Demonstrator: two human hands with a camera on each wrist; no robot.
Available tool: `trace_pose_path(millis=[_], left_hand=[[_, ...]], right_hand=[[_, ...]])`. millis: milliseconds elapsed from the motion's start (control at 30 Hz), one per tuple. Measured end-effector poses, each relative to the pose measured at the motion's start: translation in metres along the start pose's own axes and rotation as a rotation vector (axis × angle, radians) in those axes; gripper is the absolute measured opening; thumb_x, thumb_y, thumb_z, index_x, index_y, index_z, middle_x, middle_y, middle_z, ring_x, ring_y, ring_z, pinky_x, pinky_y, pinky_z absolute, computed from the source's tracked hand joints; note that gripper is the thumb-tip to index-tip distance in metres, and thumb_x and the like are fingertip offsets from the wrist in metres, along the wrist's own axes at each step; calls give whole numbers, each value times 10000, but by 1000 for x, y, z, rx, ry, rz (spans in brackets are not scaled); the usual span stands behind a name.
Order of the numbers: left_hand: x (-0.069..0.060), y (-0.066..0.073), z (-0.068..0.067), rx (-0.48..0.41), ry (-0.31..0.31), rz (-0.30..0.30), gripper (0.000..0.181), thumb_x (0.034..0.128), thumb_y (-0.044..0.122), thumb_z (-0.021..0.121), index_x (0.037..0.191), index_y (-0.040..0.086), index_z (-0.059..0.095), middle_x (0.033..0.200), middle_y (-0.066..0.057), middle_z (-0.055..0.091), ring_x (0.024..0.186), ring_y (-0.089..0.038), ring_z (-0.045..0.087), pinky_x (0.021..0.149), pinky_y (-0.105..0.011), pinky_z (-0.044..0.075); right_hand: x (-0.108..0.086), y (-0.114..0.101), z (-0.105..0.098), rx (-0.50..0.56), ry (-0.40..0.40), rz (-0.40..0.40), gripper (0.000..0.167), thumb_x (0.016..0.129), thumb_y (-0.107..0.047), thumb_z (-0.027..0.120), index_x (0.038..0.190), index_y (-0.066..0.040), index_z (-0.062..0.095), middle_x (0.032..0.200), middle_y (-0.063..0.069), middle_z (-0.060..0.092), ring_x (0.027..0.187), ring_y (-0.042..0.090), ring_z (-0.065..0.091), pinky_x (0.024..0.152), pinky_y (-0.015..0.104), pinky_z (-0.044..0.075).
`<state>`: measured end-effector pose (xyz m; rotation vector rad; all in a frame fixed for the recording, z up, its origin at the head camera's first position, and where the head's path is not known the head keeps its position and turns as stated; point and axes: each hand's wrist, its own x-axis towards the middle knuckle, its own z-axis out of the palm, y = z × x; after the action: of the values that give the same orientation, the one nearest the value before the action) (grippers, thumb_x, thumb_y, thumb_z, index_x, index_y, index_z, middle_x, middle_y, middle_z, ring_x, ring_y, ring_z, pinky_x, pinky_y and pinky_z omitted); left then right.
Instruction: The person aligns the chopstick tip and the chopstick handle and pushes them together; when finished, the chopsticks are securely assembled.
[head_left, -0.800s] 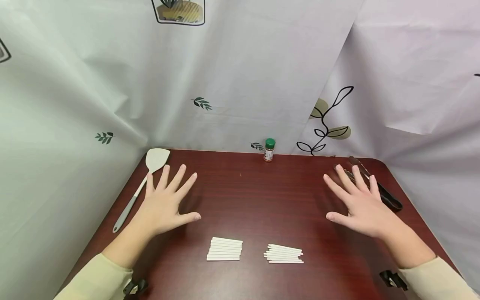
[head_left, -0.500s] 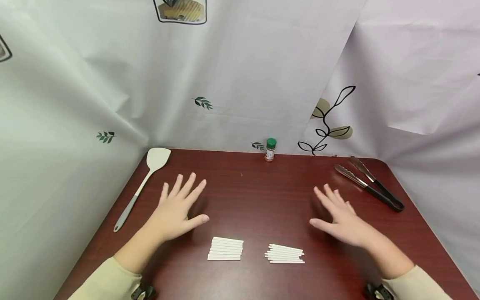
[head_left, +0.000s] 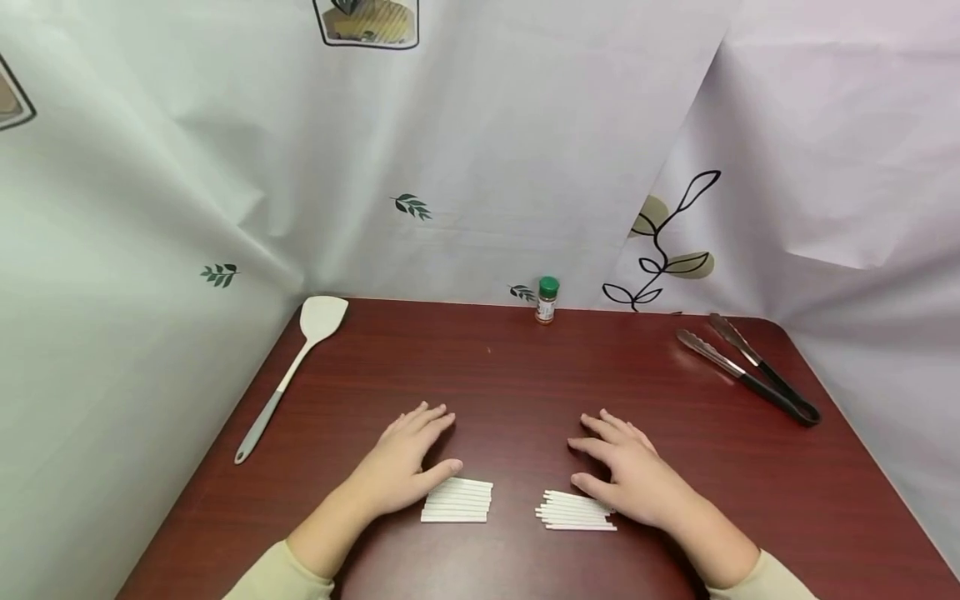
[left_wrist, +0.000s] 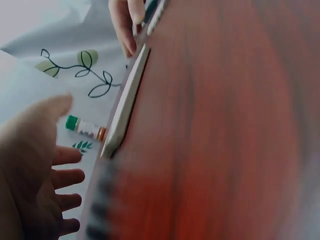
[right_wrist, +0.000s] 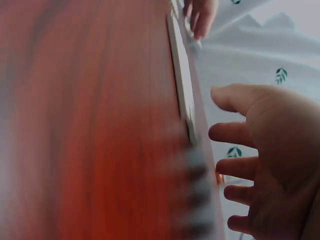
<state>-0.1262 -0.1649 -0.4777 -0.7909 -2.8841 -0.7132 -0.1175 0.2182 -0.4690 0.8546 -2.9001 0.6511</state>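
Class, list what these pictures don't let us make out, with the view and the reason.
Bottle label: head view, writing too small.
Left sticks: head view, far corner behind left hand.
Right sticks: head view, some ends behind right hand.
Framed print: head view, cut off by top edge.
Dark stripes: left wrist view, blurred.

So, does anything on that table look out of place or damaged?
Nothing looks spilled or broken. The only untidy bit is the right group of white sticks, whose visible ends are ragged and uneven, while the left group lies in neater rows. The bottle stands upright, and the spatula and tongs lie flat.
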Motion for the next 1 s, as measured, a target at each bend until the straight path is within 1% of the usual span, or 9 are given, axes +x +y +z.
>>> trace_pose_path(millis=[100, 167, 233, 333, 467, 600, 733, 867, 1000], left_hand=[[2, 6, 10, -25, -6, 36, 662, 992, 486, 713, 1470, 37, 624, 1533, -142, 578, 1493, -413, 438, 1191, -664, 313], [3, 9, 16, -33, 10, 67, 606, 980, 442, 736, 1424, 35, 665, 1494, -124, 616, 1475, -401, 467, 1188, -658, 324], [3, 12, 22, -44, 44, 95, 530, 958, 390, 768, 1360, 49, 716, 1443, -95, 658, 1450, -381, 501, 1186, -644, 336], [4, 15, 29, -64, 117, 127, 405, 905, 315, 819, 1232, 78, 789, 1316, -35, 719, 1388, -339, 566, 1169, -599, 378], [5, 19, 38, -76, 180, 180, 298, 862, 270, 863, 1111, 110, 831, 1173, 45, 730, 1301, -276, 619, 1121, -528, 438], [6, 24, 43, -19, 227, 256, 208, 845, 257, 876, 1013, 138, 850, 1091, 76, 734, 1197, -220, 661, 1019, -479, 525], [5, 26, 43, 30, 275, 304, 116, 837, 238, 885, 923, 167, 855, 1018, 93, 742, 1094, -173, 683, 930, -435, 568], [4, 26, 44, 23, 290, 344, 75, 839, 239, 889, 875, 189, 847, 974, 120, 733, 1037, -138, 683, 899, -408, 565], [4, 25, 44, -1, 291, 362, 108, 824, 271, 906, 865, 197, 840, 965, 135, 725, 1026, -121, 675, 898, -400, 556]], right_hand=[[-3, -3, 9, 6, 51, -31, 385, 901, -350, 846, 1244, -182, 798, 1463, 149, 629, 1437, 460, 490, 1118, 703, 371], [-5, -6, 16, 33, 94, -52, 332, 875, -318, 870, 1179, -194, 819, 1422, 128, 660, 1410, 447, 523, 1099, 692, 395], [-6, -8, 24, 83, 140, -64, 289, 854, -288, 890, 1126, -207, 831, 1395, 106, 680, 1397, 439, 537, 1093, 686, 396], [-7, -12, 35, 167, 187, -96, 265, 835, -259, 907, 1091, -249, 837, 1387, 65, 690, 1402, 432, 528, 1094, 683, 357], [-7, -14, 43, 241, 209, -206, 277, 805, -201, 907, 1049, -314, 844, 1366, 9, 696, 1381, 422, 538, 1075, 677, 303], [-3, -12, 44, 239, 224, -314, 295, 780, -173, 911, 1029, -319, 849, 1327, -19, 710, 1328, 398, 578, 1049, 659, 305], [-1, -10, 44, 224, 222, -317, 278, 791, -184, 913, 1038, -297, 853, 1311, -46, 718, 1322, 369, 593, 1050, 632, 327], [-2, -9, 47, 233, 222, -296, 275, 778, -188, 918, 1026, -290, 856, 1297, -59, 723, 1316, 364, 599, 1051, 600, 336], [-2, -9, 49, 240, 227, -280, 272, 772, -205, 928, 1015, -304, 854, 1297, -78, 720, 1322, 353, 594, 1062, 570, 331]])
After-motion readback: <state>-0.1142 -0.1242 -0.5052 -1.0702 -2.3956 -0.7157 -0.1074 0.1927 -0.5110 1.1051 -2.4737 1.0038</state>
